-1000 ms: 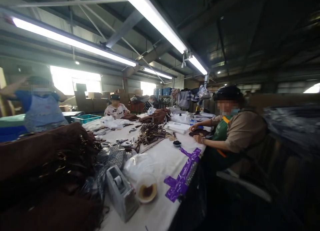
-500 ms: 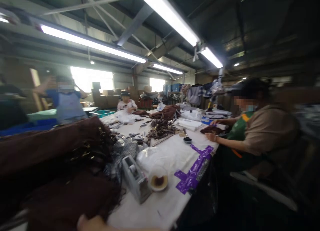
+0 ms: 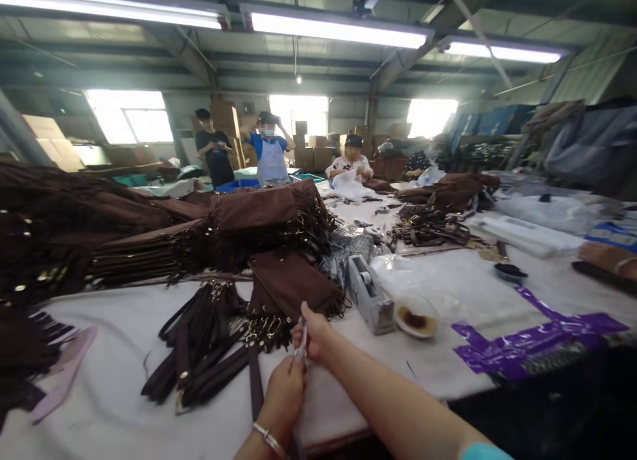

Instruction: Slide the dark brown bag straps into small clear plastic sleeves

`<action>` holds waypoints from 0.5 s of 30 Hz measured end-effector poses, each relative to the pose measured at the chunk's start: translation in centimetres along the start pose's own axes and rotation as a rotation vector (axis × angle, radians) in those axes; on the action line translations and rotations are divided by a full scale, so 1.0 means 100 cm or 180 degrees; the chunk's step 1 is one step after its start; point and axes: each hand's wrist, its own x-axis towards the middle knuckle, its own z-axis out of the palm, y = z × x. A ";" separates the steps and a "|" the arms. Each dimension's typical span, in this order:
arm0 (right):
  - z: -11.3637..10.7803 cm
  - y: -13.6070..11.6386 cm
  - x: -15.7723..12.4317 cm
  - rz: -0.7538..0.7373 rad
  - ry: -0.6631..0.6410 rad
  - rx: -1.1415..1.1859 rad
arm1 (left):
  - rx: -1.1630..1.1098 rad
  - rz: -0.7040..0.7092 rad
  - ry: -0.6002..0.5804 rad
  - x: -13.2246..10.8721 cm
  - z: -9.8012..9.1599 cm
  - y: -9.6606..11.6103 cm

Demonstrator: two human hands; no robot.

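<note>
My left hand (image 3: 286,383), with a bracelet at the wrist, is closed low in front of me near the table edge. Just above it, my right hand (image 3: 313,337) is closed, its thumb pointing up. Between them both hands grip a thin silvery-grey thing (image 3: 301,344); its kind is unclear. Beyond my fingers lies a brown fringed bag (image 3: 293,284) with gold-coloured clasps at its near edge. A bundle of dark brown straps (image 3: 199,347) with metal hooks lies to the left, and one strap (image 3: 255,380) runs down beside my left hand.
Stacked brown bags (image 3: 259,211) fill the left and back. A grey tape dispenser (image 3: 369,294) and a bowl of dark liquid (image 3: 417,317) stand at right, near purple tape (image 3: 537,337) on the table edge. A co-worker's hand (image 3: 610,257) is far right; several people work behind.
My view has swung left and down, so the bags and dispenser appear farther right. Both my hands are now in view together; before, only part of one hand showed at the bottom.
</note>
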 end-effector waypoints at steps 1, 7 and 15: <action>-0.004 0.002 -0.005 0.0009 -0.0038 -0.0057 | -0.0054 -0.0020 0.0001 -0.001 -0.001 0.000; -0.058 0.038 -0.056 -0.1370 0.0096 -0.1062 | -0.0215 -0.0045 0.0034 -0.005 -0.004 -0.004; -0.139 -0.037 -0.133 -0.3267 0.1757 -0.2602 | -0.0584 -0.0318 -0.0170 0.005 0.000 -0.012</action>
